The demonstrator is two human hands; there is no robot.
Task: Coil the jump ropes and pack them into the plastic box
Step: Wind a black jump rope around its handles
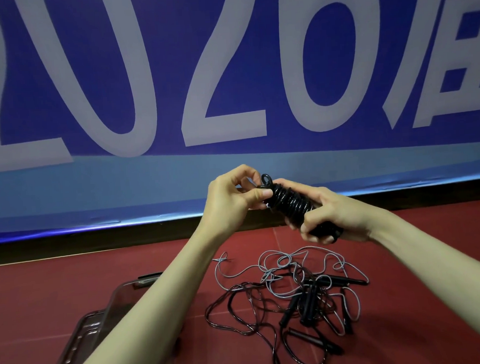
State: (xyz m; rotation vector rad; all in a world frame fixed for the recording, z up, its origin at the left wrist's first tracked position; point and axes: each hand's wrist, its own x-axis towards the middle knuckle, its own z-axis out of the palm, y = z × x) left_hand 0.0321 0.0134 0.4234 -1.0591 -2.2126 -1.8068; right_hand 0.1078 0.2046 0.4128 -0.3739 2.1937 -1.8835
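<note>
A black jump rope (290, 201) is wound tightly round its handles into a bundle held up in front of me. My right hand (332, 213) grips the lower end of that bundle. My left hand (234, 198) pinches the rope at the bundle's upper end, where a small loop sticks out. Below on the red floor lies a tangled pile of loose jump ropes (300, 292), grey and black cords with several black handles. A clear plastic box (82, 334) sits at the lower left, partly hidden by my left forearm.
A blue banner (227, 71) with large white numerals stands along the far edge of the red floor (434, 297). A dark strip runs under it. The box's lid (125, 296) stands tilted behind the box.
</note>
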